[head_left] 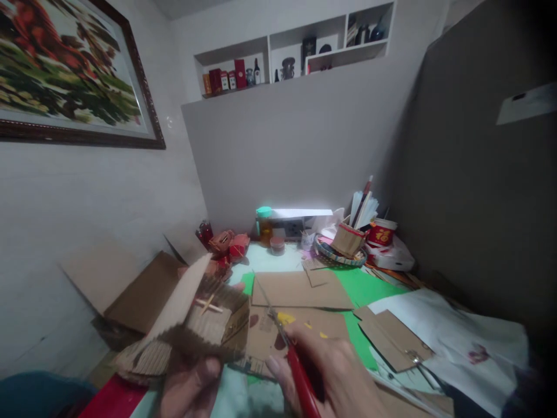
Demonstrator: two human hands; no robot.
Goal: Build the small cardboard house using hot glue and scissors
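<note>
While your left hand (pixel 191 383) clasps the cardboard piece (pixel 238 325) between thumb and fingers, your right hand (pixel 337 366) grips a red-handled tool (pixel 299 374) beside it; beyond the piece, past flat cardboard (pixel 282 289), a red tub (pixel 383 233) reads "福".

Dim overall. White light bar (pixel 301 213) glared at rear of desk (pixel 256 259); right edge fell near-black; framed painting (pixel 69 69) looked stretched.

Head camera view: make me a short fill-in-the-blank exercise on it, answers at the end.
1. The cardboard structure is held in the person's ____ hand.
2. The right hand grips a pointed tool with a ____ handle.
3. The sheet under the flat cardboard panel is bright ____.
4. A framed painting hangs on the ____.

Missing words: left; red; green; wall.
</note>
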